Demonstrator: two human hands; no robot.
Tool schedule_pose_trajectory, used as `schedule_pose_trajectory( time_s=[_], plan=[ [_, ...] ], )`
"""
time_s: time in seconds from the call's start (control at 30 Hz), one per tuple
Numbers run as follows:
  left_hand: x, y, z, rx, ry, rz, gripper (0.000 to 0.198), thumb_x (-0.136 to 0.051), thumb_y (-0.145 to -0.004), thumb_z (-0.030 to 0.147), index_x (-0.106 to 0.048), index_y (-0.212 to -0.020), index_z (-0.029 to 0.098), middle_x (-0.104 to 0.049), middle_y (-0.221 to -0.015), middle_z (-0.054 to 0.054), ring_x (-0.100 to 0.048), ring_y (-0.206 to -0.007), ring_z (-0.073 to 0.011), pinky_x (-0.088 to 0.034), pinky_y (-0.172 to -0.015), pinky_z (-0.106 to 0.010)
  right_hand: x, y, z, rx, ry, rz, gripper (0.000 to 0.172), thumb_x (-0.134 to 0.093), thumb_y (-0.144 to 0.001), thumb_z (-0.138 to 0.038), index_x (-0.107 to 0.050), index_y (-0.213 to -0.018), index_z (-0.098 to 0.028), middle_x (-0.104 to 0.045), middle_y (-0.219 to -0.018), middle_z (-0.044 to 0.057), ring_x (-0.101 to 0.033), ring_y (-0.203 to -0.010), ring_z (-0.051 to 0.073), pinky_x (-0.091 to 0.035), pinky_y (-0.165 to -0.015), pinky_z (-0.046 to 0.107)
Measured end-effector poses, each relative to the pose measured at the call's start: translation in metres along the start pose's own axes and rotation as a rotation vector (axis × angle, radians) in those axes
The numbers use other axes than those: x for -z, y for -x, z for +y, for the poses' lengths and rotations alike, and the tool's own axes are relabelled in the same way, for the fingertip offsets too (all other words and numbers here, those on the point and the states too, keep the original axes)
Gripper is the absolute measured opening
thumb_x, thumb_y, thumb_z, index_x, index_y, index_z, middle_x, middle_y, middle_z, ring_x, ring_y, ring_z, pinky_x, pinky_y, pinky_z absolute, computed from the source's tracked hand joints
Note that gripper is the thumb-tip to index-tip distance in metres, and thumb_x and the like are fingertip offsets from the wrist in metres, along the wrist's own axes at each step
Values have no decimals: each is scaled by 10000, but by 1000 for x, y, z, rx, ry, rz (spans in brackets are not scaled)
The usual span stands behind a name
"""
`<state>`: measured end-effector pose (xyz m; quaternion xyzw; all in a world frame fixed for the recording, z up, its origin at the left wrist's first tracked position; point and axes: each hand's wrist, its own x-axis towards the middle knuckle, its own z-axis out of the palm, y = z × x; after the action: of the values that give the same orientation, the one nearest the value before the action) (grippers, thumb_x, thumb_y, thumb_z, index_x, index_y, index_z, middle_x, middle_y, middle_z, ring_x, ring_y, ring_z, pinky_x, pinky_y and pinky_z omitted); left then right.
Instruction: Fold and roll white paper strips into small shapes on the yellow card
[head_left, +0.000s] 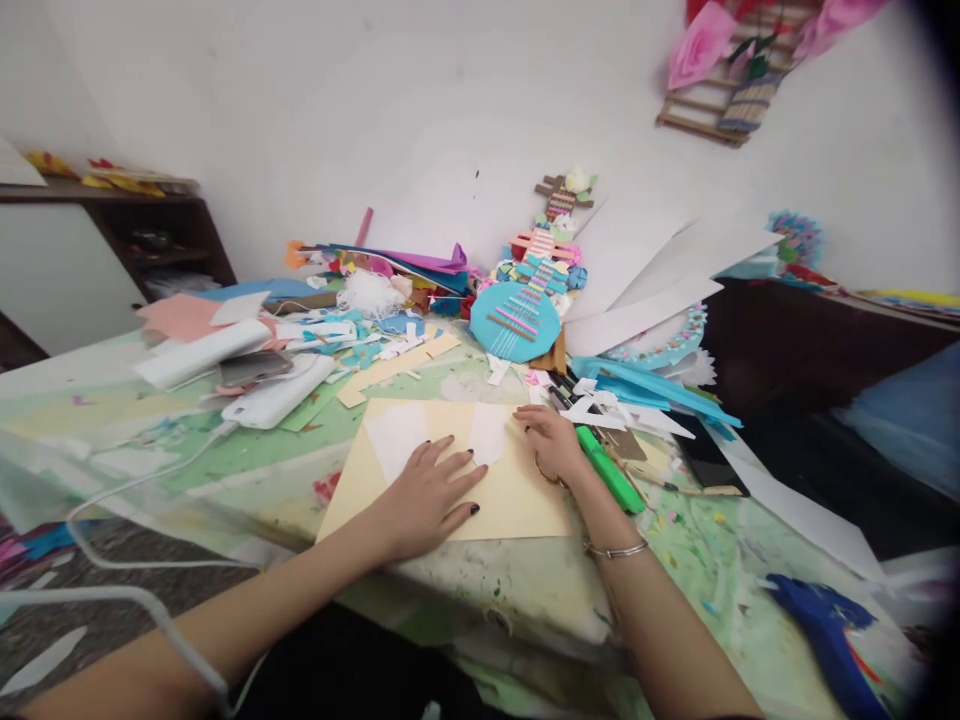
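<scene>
The left hand (427, 495) lies flat, fingers spread, on the cream card (517, 495); the right hand (551, 440), fingers curled, rests on its right edge. The card looks light, bendable, best lifted by an edge.

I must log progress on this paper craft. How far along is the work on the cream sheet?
Done: two white cut pieces already lie on the cream sheet. In hand: the left hand presses flat on the sheet, and the right hand touches its right edge beside the green marker. Left: most of the sheet is bare, and loose scraps lie unused behind it.
</scene>
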<state>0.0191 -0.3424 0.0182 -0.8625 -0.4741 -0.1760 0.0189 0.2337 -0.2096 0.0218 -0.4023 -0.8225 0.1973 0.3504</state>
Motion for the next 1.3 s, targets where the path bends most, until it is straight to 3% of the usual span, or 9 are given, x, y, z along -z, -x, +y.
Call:
schedule_pose_trajectory(
  time_s=[0.2, 0.3, 0.43, 0.63, 0.8, 0.93, 1.1, 1.3],
  plan=[
    [1, 0, 1, 14, 11, -35, 418, -395, -889, 375, -456, -1280, 242, -497, -1278, -87, -281, -1280, -321, -255, -1009, -517, -13, -5, -12, 62, 249, -96, 384, -457, -790, -145, -604, -1142, -103, -584, -1176, 147, -528, -1087, 235, -400, -963, 397],
    [0, 0, 0, 19, 9, -29, 428, -405, -884, 381, -446, -1289, 249, -482, -1298, -91, -265, -1292, -320, -234, -1016, -529, -20, -5, -12, 105, 299, -148, 407, -447, -825, -183, -556, -1212, -117, -505, -1280, 160, -456, -1179, 243, -363, -996, 421],
    [-1, 1, 0, 34, 4, -23, 438, -393, -888, 403, -430, -1302, 266, -460, -1328, -82, -233, -1310, -320, -205, -1026, -548, -22, -4, -1, 212, 379, -253, 384, -416, -855, -188, -560, -1209, -148, -491, -1301, 156, -412, -1222, 246, -306, -1025, 465],
    [2, 1, 0, 50, -15, -54, 438, -403, -880, 429, -449, -1285, 268, -455, -1332, -87, -242, -1303, -350, -212, -1005, -600, -20, -1, 2, 257, 483, -250, 366, -406, -880, -224, -563, -1199, -140, -466, -1324, 149, -378, -1230, 257, -317, -1004, 462],
    [11, -7, -16, -74, -17, -125, 463, -402, -878, 455, -434, -1302, 271, -441, -1344, -94, -228, -1318, -344, -194, -1019, -610, -9, 4, -7, 193, 547, -207, 315, -422, -882, -244, -627, -1114, -186, -488, -1305, 127, -370, -1212, 279, -361, -944, 476],
    [22, -18, -37, -192, 12, -157, 372, -484, -852, 419, -541, -1204, 315, -480, -1303, -85, -215, -1330, -339, -187, -1023, -612, 1, 5, -6, 193, 552, -171, 309, -415, -892, -263, -691, -995, -171, -562, -1224, 121, -410, -1162, 272, -371, -943, 456],
    [27, -33, -57, -258, 12, -77, 209, -535, -837, 373, -685, -967, 307, -541, -1233, -75, -276, -1307, -310, -222, -1019, -570, 7, 4, -6, 220, 507, -143, 273, -467, -866, -245, -724, -836, -159, -610, -1149, 123, -451, -1111, 260, -387, -934, 442],
    [15, -47, -74, -329, -21, 56, 167, -557, -824, 315, -720, -817, 275, -597, -1153, -59, -368, -1256, -285, -203, -1045, -537, 5, 4, -12, 274, 449, -127, 221, -561, -786, -175, -697, -611, -170, -649, -1085, 91, -465, -1085, 271, -408, -900, 450]
  ],
)
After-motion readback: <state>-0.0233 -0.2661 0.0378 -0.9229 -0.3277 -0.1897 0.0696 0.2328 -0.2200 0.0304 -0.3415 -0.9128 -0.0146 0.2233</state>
